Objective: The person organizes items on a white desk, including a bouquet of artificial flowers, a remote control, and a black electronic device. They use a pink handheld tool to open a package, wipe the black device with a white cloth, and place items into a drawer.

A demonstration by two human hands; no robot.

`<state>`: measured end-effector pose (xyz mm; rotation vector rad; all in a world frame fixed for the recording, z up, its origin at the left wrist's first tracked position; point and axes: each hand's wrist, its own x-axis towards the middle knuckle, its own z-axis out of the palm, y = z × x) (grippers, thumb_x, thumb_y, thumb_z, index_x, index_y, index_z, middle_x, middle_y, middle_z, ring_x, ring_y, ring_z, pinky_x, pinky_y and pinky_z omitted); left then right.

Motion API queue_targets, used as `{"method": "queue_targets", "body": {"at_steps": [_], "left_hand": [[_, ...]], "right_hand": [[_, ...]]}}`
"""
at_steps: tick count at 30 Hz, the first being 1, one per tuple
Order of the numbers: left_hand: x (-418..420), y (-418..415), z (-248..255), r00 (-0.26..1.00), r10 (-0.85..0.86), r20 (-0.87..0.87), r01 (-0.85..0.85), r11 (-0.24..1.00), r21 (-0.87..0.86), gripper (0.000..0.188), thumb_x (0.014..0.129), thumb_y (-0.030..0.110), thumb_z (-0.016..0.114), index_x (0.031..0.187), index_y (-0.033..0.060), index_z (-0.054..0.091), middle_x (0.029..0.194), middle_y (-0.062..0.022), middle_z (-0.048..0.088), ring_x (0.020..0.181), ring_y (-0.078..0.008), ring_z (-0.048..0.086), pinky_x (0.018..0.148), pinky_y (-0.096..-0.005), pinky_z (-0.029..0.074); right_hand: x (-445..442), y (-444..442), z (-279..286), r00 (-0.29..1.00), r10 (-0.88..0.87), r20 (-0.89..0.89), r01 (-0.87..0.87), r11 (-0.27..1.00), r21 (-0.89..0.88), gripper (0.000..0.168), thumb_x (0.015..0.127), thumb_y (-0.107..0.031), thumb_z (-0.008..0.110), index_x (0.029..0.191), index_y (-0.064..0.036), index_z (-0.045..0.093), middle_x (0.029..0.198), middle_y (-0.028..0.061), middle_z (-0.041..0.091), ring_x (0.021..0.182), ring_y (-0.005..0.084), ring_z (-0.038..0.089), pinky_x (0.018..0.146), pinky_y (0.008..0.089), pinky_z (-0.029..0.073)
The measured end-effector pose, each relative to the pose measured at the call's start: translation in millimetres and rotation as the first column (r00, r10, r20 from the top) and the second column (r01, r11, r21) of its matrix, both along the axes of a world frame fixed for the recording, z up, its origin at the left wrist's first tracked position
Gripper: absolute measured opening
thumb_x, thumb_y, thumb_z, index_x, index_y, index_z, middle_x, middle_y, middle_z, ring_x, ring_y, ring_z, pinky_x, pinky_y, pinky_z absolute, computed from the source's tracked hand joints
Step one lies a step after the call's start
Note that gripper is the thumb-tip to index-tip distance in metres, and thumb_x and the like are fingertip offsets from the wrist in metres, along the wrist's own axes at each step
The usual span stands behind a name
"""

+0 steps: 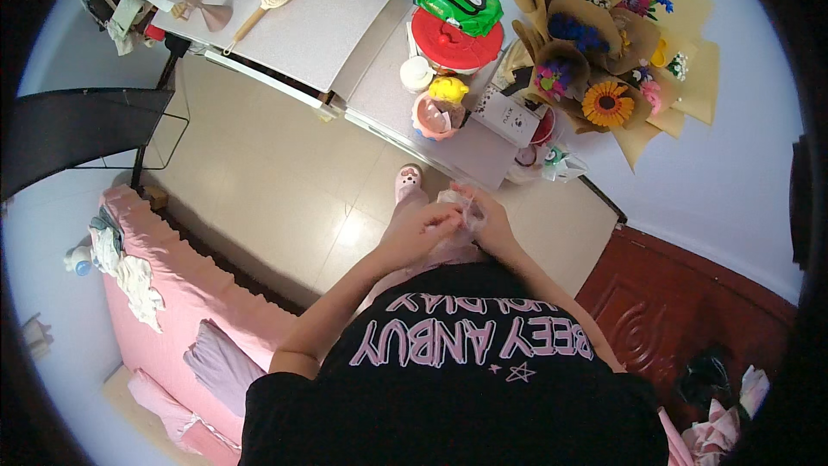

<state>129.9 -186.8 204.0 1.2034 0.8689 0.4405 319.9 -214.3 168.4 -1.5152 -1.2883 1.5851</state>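
In front of my waist, both hands grip a crumpled piece of thin clear plastic point(475, 215), perhaps a bag or film. My left hand point(420, 233) has its fingers curled around the near side of it. My right hand point(490, 219) pinches the other side, fingertips bent over its top. Whether anything lies inside the plastic cannot be made out. Beyond the hands is the edge of a white table point(466, 158). On it, a pink cup-like container point(436, 118) stands by a yellow figure point(448, 88).
A red lid point(456, 42) carries a green wipes pack point(459, 1). Wrapped flower bouquets point(582, 45) rise at the right. A hairbrush point(268, 6) lies on the left table point(310, 45). A pink bed point(194, 291) stands left, a red-brown door point(673, 304) right.
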Motion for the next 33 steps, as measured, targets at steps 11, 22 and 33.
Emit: {"method": "queue_targets", "body": {"at_steps": [11,22,33], "left_hand": [[-66.4,19.0,-234.9,0.72,0.391,-0.573,-0.377,0.914,0.151,0.035,0.087,0.023,0.053,0.115,0.0021,0.054,0.111,-0.0182,0.06,0.105,-0.0298,0.057,0.089,-0.0363,0.044],[-147.3,149.2,-412.6,0.636,0.421,-0.646,-0.303,0.907,0.293,0.085,0.075,0.012,0.06,0.142,0.0007,0.009,0.143,-0.0218,0.027,0.129,-0.0349,0.032,0.106,-0.0398,0.029],[-168.0,207.2,-440.6,0.739,0.641,-0.208,-0.605,0.767,0.214,0.087,0.069,-0.01,0.054,0.143,0.0077,0.013,0.139,-0.0086,0.033,0.127,-0.0241,0.036,0.095,-0.0323,0.035]], "right_hand": [[48.0,-59.9,-198.3,0.848,-0.291,0.443,0.418,0.881,-0.221,0.051,0.069,0.001,0.057,0.117,-0.007,0.044,0.092,0.0178,0.06,0.075,0.0345,0.06,0.067,0.0394,0.048],[67.8,-70.7,-338.5,0.782,-0.537,0.318,0.624,0.677,-0.391,0.068,0.079,-0.003,0.054,0.138,-0.013,0.021,0.069,0.0105,0.058,0.05,0.0164,0.053,0.042,0.0312,0.042],[36.0,-40.7,-363.2,0.52,-0.838,0.169,0.846,0.478,-0.236,0.039,0.081,0.006,0.044,0.118,-0.002,0.037,0.098,0.0136,0.059,0.084,0.0205,0.062,0.073,0.0332,0.052]]}}
